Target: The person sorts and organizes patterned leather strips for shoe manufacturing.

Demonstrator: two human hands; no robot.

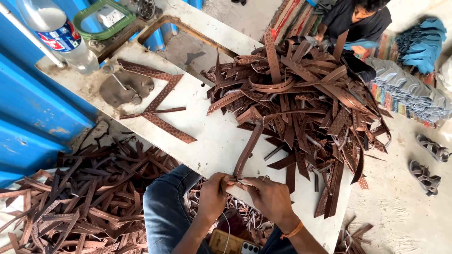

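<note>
A brown strap (248,149) is pinched at its near end by the left hand (213,195) and right hand (269,196), both closed on it, at the worktop (207,131) edge. Beyond, a strap pile (306,103) is heaped; a bottle (61,35) is seen far left.

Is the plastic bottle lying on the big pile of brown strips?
No, the plastic bottle is at the table's far left corner, apart from the pile of strips.

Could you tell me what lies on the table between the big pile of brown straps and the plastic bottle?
In the head view, a few loose patterned straps and a flat metal piece lie between pile and bottle.
</note>
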